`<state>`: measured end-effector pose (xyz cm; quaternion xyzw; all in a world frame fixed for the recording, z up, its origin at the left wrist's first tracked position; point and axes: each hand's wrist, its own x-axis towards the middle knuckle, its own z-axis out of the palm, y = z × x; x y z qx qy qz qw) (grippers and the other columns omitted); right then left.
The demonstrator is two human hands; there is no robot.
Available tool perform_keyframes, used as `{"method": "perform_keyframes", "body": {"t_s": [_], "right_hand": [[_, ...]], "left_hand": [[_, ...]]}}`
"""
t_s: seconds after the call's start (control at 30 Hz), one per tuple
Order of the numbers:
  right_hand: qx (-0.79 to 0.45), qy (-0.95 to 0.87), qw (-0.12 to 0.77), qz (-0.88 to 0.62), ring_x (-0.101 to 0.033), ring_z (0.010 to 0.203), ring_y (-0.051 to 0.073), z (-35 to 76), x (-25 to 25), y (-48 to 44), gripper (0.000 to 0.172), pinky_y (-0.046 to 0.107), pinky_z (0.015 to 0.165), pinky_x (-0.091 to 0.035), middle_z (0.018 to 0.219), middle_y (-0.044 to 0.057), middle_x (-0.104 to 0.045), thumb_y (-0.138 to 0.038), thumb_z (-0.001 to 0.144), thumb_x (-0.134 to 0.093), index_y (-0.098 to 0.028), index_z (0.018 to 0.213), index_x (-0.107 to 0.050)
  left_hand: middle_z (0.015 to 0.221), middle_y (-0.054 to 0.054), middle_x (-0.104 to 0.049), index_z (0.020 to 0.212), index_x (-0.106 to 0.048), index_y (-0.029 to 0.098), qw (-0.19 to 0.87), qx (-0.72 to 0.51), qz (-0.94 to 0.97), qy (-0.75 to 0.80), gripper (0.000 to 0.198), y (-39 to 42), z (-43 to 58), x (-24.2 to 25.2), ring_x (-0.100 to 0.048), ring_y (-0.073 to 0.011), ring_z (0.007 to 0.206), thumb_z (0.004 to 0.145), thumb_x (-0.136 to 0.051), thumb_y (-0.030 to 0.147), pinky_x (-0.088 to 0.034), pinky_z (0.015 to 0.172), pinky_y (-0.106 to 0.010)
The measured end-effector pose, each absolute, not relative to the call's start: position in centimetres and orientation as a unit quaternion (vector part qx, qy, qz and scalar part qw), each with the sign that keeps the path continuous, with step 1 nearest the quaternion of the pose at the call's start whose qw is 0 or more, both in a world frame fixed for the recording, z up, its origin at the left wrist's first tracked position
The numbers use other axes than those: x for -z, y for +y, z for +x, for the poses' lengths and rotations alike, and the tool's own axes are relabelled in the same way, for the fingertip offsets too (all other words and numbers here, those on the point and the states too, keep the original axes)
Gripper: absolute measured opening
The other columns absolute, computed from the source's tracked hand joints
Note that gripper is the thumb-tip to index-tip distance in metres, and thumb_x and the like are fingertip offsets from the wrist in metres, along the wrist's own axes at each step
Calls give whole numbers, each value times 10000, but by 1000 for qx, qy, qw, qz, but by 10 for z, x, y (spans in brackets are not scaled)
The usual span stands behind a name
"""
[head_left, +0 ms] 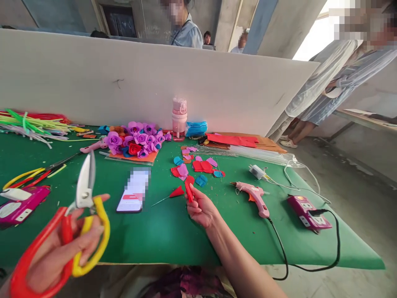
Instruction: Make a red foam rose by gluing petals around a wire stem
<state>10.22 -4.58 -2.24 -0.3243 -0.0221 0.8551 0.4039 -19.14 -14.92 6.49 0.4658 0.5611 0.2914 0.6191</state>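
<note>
My left hand (pixel 58 252) is closed round the handles of a pair of scissors (pixel 85 178), one handle red and one yellow. Their short steel blades point up and look closed. Between thumb and fingers, my right hand (pixel 200 207) pinches red petals (pixel 189 188) of paper or felt. Just left of it, a red cone-shaped bud on a wire stem (pixel 176 192) lies on the green table. Beyond my right hand are loose petals in red (pixel 203 166), purple and blue (pixel 201 180).
A phone (pixel 132 192) lies between my hands. To the right are a pink glue gun (pixel 252 196) with a cord, a charger (pixel 257 171) and a purple power strip (pixel 308 213). Behind stand finished purple roses (pixel 142 138) and a pink bottle (pixel 179 120), before a white board (pixel 139 78).
</note>
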Motion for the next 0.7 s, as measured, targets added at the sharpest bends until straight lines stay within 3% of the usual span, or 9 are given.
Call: {"method": "perform_keyframes", "body": {"t_s": [0.2, 0.33, 0.47, 0.7], "right_hand": [[-852, -12, 433, -294, -276, 258, -5, 106, 30, -46, 273, 103, 233, -150, 481, -38, -572, -276, 912, -526, -138, 676, -543], [-850, -11, 454, -266, -264, 273, -8, 109, 34, -44, 242, 96, 244, -143, 492, -52, -551, -249, 898, -525, -144, 680, -522], [-848, 1, 467, -253, -253, 269, -9, 109, 33, -43, 275, 95, 238, -130, 459, -66, -505, -246, 907, -496, -141, 653, -503], [-803, -38, 525, -281, -254, 258, -1, 107, 30, -46, 264, 99, 230, -149, 426, -73, -479, -242, 872, -539, -144, 629, -501]], "left_hand": [[815, -83, -629, 1405, -346, 163, 776, -358, 373, 361, 688, -158, -99, -56, -646, -254, 758, 780, -580, 334, -506, 673, -381], [797, -100, -664, 1409, -296, 151, 832, -297, 343, 319, 637, -157, -78, -44, -646, -198, 548, 820, -508, 271, -483, 510, -295], [771, -113, -679, 1386, -297, 123, 849, -269, 328, 316, 573, -155, -74, -45, -579, -152, 384, 843, -439, 242, -376, 362, -215], [772, -114, -690, 1371, -313, 106, 841, -276, 316, 341, 544, -154, -72, -52, -595, -149, 388, 850, -423, 214, -371, 364, -207]]}}
